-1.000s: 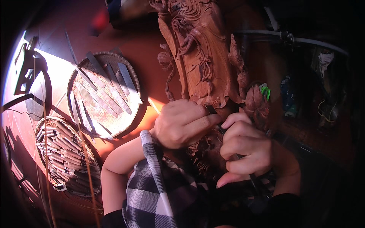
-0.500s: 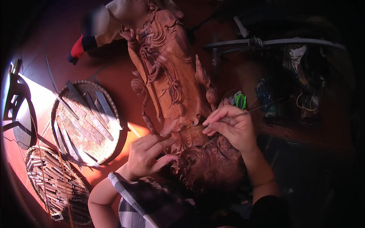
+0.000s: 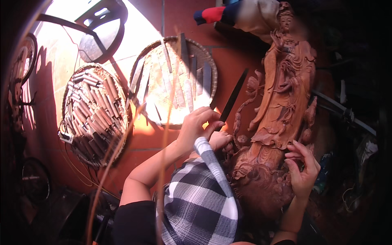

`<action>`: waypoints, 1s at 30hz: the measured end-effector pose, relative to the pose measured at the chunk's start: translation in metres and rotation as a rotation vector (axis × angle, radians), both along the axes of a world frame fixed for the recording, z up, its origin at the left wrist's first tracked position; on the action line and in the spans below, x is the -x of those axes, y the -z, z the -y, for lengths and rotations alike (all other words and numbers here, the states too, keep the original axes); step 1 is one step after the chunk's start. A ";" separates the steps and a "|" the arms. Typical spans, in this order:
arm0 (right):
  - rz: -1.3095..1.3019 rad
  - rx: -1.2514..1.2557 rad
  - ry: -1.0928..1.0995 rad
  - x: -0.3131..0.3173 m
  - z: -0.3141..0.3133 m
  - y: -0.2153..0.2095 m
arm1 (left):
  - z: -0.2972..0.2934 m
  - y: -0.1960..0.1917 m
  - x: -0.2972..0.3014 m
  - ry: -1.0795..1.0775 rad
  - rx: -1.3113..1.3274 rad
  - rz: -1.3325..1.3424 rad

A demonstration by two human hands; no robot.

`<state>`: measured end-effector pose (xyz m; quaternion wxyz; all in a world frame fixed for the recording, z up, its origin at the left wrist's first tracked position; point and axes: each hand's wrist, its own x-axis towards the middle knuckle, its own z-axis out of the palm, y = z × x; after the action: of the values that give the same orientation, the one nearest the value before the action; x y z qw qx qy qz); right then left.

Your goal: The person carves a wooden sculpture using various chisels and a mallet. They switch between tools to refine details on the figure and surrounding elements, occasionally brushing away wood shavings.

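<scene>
My left hand (image 3: pixel 197 127) pinches a long, flat dark blade (image 3: pixel 233 96) by its lower end. Its tip slants up to the right, between the round tray and the statue. A carved reddish-brown wooden statue (image 3: pixel 281 102) of a robed figure lies at the right, its head away from me. My right hand (image 3: pixel 304 168) is beside the statue's lower end, fingers curved and apart, with nothing visible in it. A grey-and-white checked cap (image 3: pixel 192 200) fills the space between my forearms. Past its brim, another hand (image 3: pixel 220 140) is partly visible near the statue's base.
Flat metal strips lie in a round woven tray (image 3: pixel 214 87). An oval basket (image 3: pixel 65 106) holds many wooden-handled tools. Red, navy and cream cloth (image 3: pixel 253 16) is beside the statue's head. A dark stand with a round disc (image 3: pixel 102 38) stands far left, and a bent bar (image 3: pixel 359 122) at right.
The view has swung left. My left hand has left the statue and now holds the flat blade. The thin rod that was in my right hand is no longer visible, and those fingers have spread.
</scene>
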<state>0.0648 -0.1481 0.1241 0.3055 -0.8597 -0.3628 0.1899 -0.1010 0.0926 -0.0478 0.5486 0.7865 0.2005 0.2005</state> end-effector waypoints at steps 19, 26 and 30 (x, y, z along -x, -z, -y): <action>0.056 0.018 -0.067 -0.013 0.001 0.009 | -0.044 0.110 0.122 -0.600 -0.412 -1.083; 0.085 -0.053 -0.115 -0.019 0.007 0.014 | -0.046 0.121 0.165 -0.561 0.353 -0.658; 0.066 -0.083 0.004 -0.015 0.016 0.011 | -0.019 0.054 0.127 -0.536 0.187 -0.540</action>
<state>0.0793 -0.1637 0.1130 0.3291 -0.8527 -0.3787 0.1457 -0.2283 0.1113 -0.1014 0.4734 0.6773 0.5536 0.1034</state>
